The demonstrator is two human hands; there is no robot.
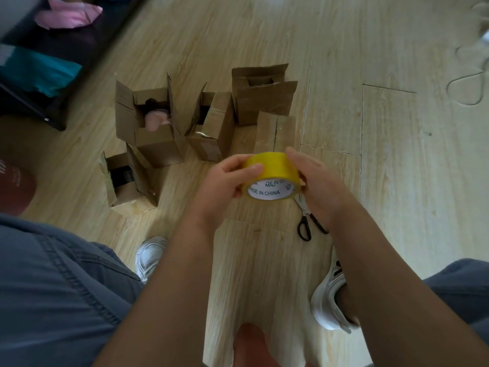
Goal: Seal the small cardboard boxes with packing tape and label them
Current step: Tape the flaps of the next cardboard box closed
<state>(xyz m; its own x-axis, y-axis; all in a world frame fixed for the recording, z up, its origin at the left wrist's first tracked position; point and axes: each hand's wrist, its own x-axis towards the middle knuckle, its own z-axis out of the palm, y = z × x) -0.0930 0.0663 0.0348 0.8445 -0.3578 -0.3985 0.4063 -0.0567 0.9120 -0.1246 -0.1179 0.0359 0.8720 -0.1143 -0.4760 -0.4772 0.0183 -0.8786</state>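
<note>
You are holding the tape roll (271, 176) between your left hand (225, 186) and right hand (316, 182), above the floor (397, 181). Four boxes (148, 123) are standing open; one box (275, 133) looks taped. No labels are showing. Scissors (307, 221) are lying nearby.

Tape roll (271, 178) core reads "MADE IN CHINA".

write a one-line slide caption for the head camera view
Both hands, left and right, hold a yellow tape roll above the floor, five small cardboard boxes beyond, scissors lying nearby.
</note>
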